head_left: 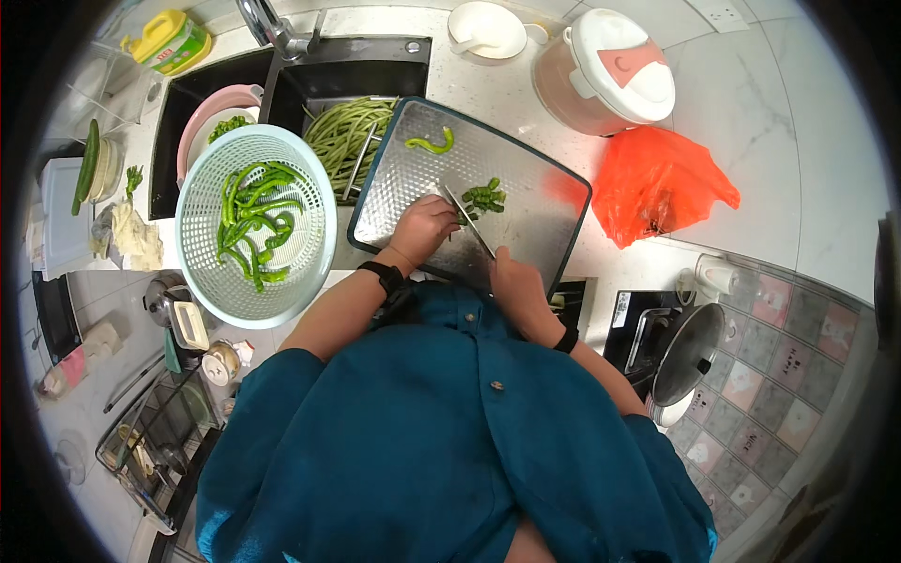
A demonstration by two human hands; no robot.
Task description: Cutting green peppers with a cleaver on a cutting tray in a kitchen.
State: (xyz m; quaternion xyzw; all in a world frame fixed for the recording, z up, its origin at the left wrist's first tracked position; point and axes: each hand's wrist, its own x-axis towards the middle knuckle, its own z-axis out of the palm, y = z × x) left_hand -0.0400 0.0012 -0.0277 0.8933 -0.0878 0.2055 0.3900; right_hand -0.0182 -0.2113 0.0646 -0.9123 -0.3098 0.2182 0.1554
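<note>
My right hand grips the handle of a kitchen knife, its blade slanting across the metal-faced cutting board. Curled fingers of my left hand press on a green pepper beside the blade; most of that pepper is hidden under them. Just past the blade lies a small heap of cut green pepper pieces. One whole curved green pepper rests near the board's far left corner. To the left, a pale blue plastic colander holds several long green peppers.
Long green beans fill part of the black sink, behind the colander. A pink basin stands in its left bowl. Right of the board are a red plastic bag and a rice cooker. A white bowl sits behind.
</note>
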